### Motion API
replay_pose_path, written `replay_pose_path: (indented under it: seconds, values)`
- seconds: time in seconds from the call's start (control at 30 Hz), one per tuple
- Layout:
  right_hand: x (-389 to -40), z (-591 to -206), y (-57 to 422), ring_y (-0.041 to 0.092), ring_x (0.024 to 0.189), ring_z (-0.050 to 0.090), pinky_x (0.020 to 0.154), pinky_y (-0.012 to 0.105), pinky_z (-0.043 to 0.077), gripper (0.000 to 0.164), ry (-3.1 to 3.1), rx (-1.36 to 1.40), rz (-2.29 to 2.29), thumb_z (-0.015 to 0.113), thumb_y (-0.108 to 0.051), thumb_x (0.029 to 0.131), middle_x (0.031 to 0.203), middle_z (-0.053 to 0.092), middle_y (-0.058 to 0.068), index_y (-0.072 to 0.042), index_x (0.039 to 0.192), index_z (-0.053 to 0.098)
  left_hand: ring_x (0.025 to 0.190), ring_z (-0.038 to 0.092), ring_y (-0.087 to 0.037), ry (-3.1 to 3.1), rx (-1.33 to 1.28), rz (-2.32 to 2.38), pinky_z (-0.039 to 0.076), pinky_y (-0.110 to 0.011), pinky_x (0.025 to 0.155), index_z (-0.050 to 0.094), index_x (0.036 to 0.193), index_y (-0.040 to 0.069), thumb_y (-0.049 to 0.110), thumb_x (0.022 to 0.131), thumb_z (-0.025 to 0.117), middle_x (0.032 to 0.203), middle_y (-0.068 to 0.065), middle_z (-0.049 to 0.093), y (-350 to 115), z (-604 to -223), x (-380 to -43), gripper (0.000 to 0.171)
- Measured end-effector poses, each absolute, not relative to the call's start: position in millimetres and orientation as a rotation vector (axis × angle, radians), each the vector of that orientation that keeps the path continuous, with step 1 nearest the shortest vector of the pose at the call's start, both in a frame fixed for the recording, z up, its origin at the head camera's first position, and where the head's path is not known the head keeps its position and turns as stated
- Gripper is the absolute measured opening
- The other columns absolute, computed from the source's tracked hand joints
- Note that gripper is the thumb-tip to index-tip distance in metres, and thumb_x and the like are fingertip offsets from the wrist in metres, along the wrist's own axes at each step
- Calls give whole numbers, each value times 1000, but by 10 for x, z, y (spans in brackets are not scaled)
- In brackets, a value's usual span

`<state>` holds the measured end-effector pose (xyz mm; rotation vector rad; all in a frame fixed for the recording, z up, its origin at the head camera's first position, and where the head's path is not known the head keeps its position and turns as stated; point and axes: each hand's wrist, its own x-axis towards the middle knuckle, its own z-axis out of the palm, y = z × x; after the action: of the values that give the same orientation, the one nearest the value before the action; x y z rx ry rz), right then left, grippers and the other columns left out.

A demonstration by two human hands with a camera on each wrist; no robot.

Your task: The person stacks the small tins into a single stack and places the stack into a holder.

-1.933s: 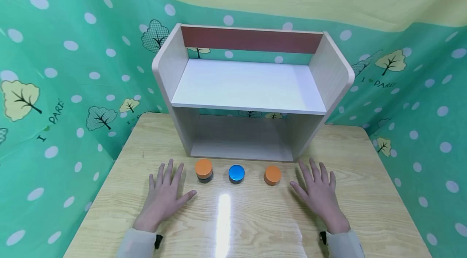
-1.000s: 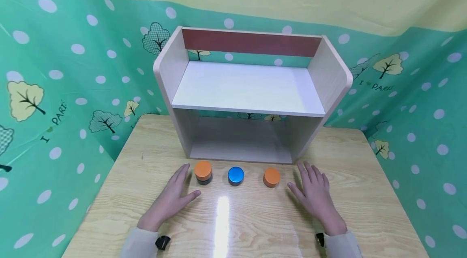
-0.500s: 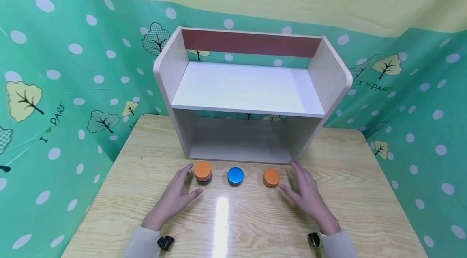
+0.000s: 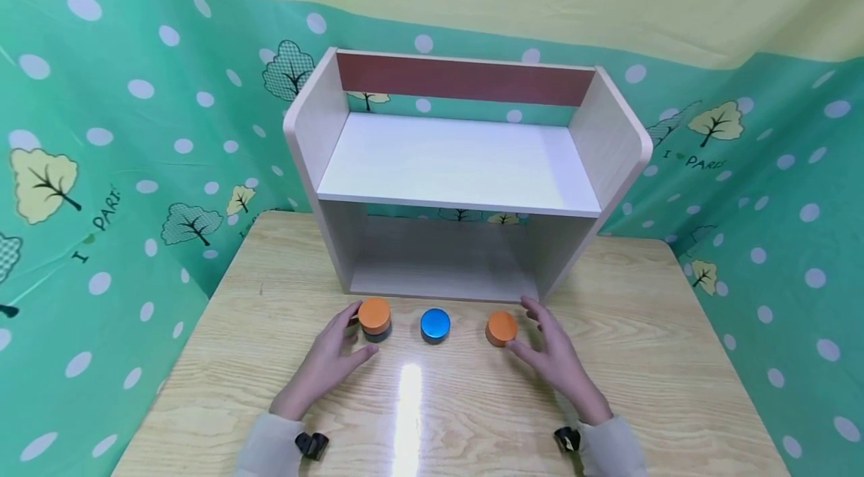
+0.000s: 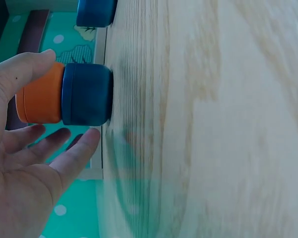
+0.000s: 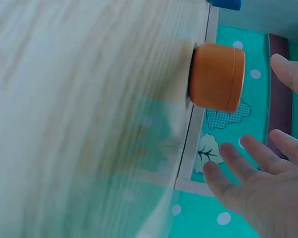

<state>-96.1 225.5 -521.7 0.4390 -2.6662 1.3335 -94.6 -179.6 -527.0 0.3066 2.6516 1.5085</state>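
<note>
A small round orange tin [image 4: 374,313] sits on top of a dark blue tin [image 5: 88,94], near the front left of the shelf unit. My left hand [image 4: 322,366] is spread around this stack, thumb in front and fingers at its left side; in the left wrist view the thumb overlaps the orange tin and a gap shows below it. A single blue tin [image 4: 435,325] stands in the middle. Another orange tin [image 4: 502,328] stands at the right, upright on the table. My right hand [image 4: 555,357] curves beside it with fingers apart, and the right wrist view shows space between.
A two-level white shelf unit [image 4: 459,162] with a dark red back strip [image 4: 466,77] stands behind the tins on the wooden table [image 4: 472,417]. A green dotted curtain [image 4: 135,237] hangs behind and at both sides.
Both hands have moved inward from lying flat and spread on the table. The left has turned sideways around the stack; the right has come close to the orange tin. The tins stay put.
</note>
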Motion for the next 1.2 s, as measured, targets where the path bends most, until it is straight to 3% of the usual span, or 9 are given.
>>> replay_pose_path:
  seconds: [0.3, 0.67, 1.2]
  values:
    - [-1000, -5254, 2208, 45, 125, 50, 100, 64, 44, 74, -2636, 457, 1470, 80, -2, 84, 143, 49, 24, 1, 147, 41, 131, 49, -33, 2597, 284, 1562, 52, -37, 99, 38, 152, 11, 12, 86, 81, 148, -14, 47, -1789, -5298, -977, 78]
    - [-1062, -5270, 2132, 40, 122, 54, 102, 58, 46, 73, -2691, 409, 1484, 79, 5, 82, 139, 52, 24, 3, 145, 43, 130, 50, -35, 2587, 220, 1599, 55, -31, 93, 41, 150, 8, 11, 87, 80, 145, -17, 50, -1775, -5321, -1031, 74]
    - [-1106, -5330, 2120, 35, 120, 56, 98, 54, 50, 74, -2775, 410, 1429, 79, 5, 81, 136, 56, 18, -4, 146, 45, 129, 50, -37, 2543, 191, 1662, 55, -32, 93, 43, 148, 9, 4, 86, 79, 143, -19, 50, -1767, -5367, -1070, 72]
